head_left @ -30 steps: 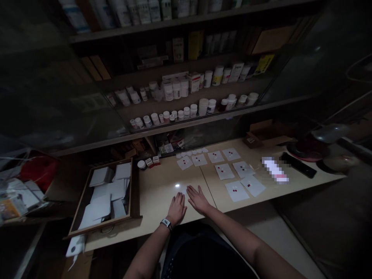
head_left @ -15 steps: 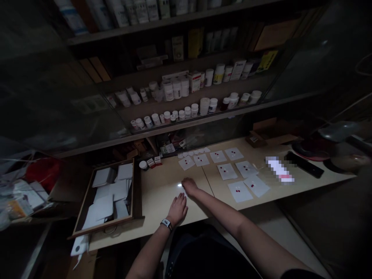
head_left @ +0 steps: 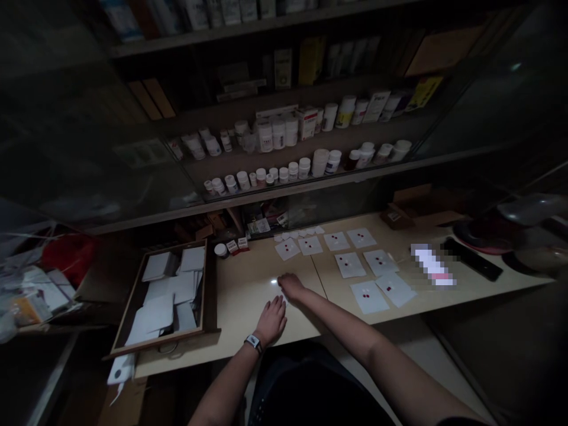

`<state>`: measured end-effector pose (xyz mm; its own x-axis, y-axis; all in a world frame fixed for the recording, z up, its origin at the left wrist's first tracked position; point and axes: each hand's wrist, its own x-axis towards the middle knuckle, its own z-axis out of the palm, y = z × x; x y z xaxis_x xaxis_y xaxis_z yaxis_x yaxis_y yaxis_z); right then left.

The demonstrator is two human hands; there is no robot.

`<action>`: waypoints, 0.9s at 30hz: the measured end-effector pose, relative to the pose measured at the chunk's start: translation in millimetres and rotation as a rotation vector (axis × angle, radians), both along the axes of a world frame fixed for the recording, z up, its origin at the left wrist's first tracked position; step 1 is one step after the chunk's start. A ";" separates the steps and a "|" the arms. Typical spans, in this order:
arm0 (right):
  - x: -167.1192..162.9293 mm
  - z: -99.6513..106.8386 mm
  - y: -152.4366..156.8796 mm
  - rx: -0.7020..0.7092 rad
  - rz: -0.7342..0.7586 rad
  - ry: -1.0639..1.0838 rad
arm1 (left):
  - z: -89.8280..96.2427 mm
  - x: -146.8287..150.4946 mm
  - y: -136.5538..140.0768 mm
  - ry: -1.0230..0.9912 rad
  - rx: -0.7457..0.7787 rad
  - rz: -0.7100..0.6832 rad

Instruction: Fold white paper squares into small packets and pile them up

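A: I log from my remote seat, nearest first. Left hand (head_left: pixel 271 319): flat, fingers extended, gripping nothing visible.
B: Paper (head_left: pixel 284 299)?
A: Just ahead of it, mostly hidden. Right hand (head_left: pixel 290 286) curls beyond; I cannot tell whether it grips.
B: Technique?
A: I'd pin with the left, press evenly with the right, clear of the pill sheets (head_left: pixel 349 267).

Bare tabletop (head_left: pixel 237 290) offers passage between the open drawer (head_left: pixel 205 296) and the left hand (head_left: pixel 271 320); paper squares (head_left: pixel 375 304) obstruct the right.
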<state>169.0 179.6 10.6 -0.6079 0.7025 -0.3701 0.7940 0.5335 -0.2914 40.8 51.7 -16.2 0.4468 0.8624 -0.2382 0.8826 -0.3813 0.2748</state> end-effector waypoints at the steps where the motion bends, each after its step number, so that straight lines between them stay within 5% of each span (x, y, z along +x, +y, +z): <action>1: 1.0 -0.2 1.1 -0.007 0.006 0.006 | -0.6 -0.7 0.2 0.002 0.000 -0.007; 27: 7.1 2.9 -5.7 -0.043 0.017 0.105 | 1.2 -9.1 4.5 -0.025 0.076 -0.059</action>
